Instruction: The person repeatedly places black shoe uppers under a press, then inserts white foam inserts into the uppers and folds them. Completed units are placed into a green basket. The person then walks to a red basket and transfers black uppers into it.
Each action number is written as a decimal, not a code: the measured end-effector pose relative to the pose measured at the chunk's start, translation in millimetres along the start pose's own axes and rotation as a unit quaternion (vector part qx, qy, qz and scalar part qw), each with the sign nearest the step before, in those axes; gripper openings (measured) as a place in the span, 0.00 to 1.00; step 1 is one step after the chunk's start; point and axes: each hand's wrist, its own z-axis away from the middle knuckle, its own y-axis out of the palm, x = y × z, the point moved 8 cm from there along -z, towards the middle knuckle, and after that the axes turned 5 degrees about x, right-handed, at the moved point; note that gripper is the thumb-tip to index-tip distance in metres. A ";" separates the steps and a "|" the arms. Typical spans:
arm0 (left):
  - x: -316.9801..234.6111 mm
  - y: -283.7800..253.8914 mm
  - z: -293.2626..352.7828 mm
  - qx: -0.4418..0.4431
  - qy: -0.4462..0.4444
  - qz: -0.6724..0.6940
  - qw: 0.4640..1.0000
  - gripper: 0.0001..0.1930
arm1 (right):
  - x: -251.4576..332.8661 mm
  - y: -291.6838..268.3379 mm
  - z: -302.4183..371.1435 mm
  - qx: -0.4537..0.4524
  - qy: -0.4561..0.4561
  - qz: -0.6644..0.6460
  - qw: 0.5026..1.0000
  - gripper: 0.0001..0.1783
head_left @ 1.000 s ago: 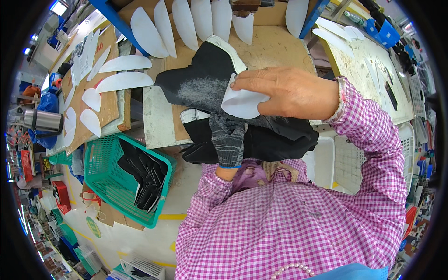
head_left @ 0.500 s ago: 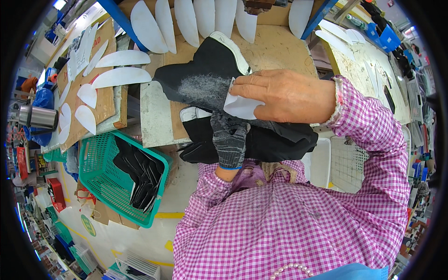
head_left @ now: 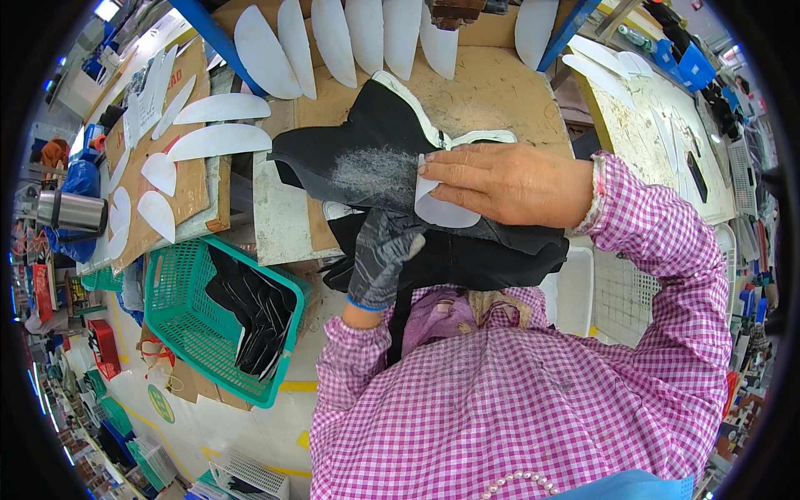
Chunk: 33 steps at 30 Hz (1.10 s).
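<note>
Black fabric boot uppers (head_left: 367,117) with white edging lie across the bench in front of me, one over another. A fuzzy whitish patch, perhaps glue, covers the middle of the top upper. My right hand (head_left: 508,183) is bare and closed over a small white rounded piece (head_left: 446,207), fingers on top, next to that patch; its thumb is hidden. My left hand (head_left: 383,258), in a dark grey knitted glove, grips the near edge of the uppers, its thumb showing and its fingertips partly hidden by the fabric.
Several white half-moon pieces (head_left: 333,42) stand along the back; more lie on cardboard (head_left: 187,183) at the left. A green basket (head_left: 179,333) below the bench holds black pieces. A steel flask (head_left: 71,210) stands far left, a side table (head_left: 658,125) right.
My left hand has shifted left and turned, so its thumb now shows. The right hand and white piece have moved slightly right and down; the upper has shifted a little.
</note>
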 end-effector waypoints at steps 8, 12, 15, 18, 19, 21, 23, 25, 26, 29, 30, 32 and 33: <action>12.0 7.8 -40.7 0.060 0.089 -0.442 0.890 0.32 | -0.5 -2.4 -8.8 0.008 0.033 -0.119 0.992 0.22; 13.2 6.0 -47.9 0.059 0.134 -0.466 0.872 0.29 | 3.9 3.8 -19.1 0.044 0.024 -0.094 0.994 0.24; 12.2 2.2 -47.4 0.045 0.132 -0.470 0.872 0.26 | 8.9 9.9 -23.2 0.053 0.012 -0.044 0.998 0.25; 10.2 5.0 -45.5 0.034 0.133 -0.480 0.866 0.24 | 13.8 10.5 -24.8 0.015 -0.006 -0.034 0.999 0.24; 9.1 6.9 -45.0 0.031 0.136 -0.483 0.864 0.23 | 15.6 9.7 -25.3 -0.003 -0.012 -0.038 0.999 0.23; 7.0 11.1 -45.1 0.024 0.142 -0.488 0.861 0.22 | 21.0 15.1 -27.3 0.009 -0.021 0.004 1.000 0.23; 2.1 12.6 -45.3 0.022 0.148 -0.488 0.860 0.20 | 23.4 16.9 -28.8 0.015 -0.011 0.022 1.000 0.24; -6.7 9.5 -42.8 0.019 0.153 -0.478 0.865 0.19 | 22.2 17.9 -26.5 0.045 0.010 0.014 0.999 0.25; -11.0 4.6 -42.3 0.014 0.137 -0.458 0.878 0.18 | 17.4 10.4 -20.9 0.022 0.035 0.020 0.999 0.26; -19.9 -31.6 -39.5 -0.055 0.021 -0.293 0.954 0.16 | -9.3 -2.8 15.3 0.036 0.155 0.006 0.987 0.36; -12.8 -42.7 -33.9 -0.108 -0.051 -0.166 0.979 0.15 | -19.8 -12.6 34.5 0.014 0.197 -0.026 0.980 0.44; -17.9 -44.3 -26.3 -0.145 -0.022 0.094 0.985 0.13 | -31.3 -6.4 64.4 0.027 0.281 -0.086 0.955 0.51; -28.4 -42.1 -24.2 -0.146 0.020 0.077 0.986 0.12 | -29.7 -2.1 71.5 0.020 0.277 -0.079 0.957 0.51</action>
